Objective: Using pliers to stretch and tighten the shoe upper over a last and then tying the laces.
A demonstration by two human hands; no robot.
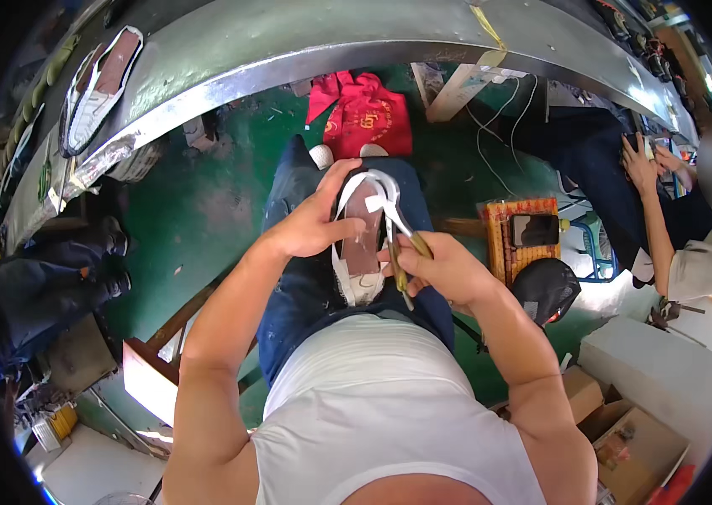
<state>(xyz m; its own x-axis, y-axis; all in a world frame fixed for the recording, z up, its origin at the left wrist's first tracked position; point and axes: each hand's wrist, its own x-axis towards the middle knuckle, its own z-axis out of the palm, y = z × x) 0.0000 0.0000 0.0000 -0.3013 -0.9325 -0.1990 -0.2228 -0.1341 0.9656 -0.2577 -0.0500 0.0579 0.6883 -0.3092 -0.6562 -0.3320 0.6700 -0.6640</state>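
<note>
On the lap (295, 290), a white shoe (363, 252) with a brown insole is laid lengthwise about midway between the side edges, its far end pointed toward the knees. Its left rim is gripped by the left hand (320, 220), with the thumb laid across the insole and the fingers along the outer side. The handles of a pair of pincers (401, 220) are clasped by the right hand (450, 269), beside the shoe's right rim; the metal head is set over the far half of the shoe, and whether its jaws are closed on the upper cannot be told. The hands are kept apart from each other.

To the right, a dark phone (534, 230) is placed near the right edge of a woven seat (499, 244); by its near right corner a black cap (546, 286) is seen. Farther off, a red cloth (368, 118) is spread on the green floor (230, 181), beyond the knees. Beyond it, near the left end of the grey table (305, 38), white shoes (102, 88) are set close to the front edge.
</note>
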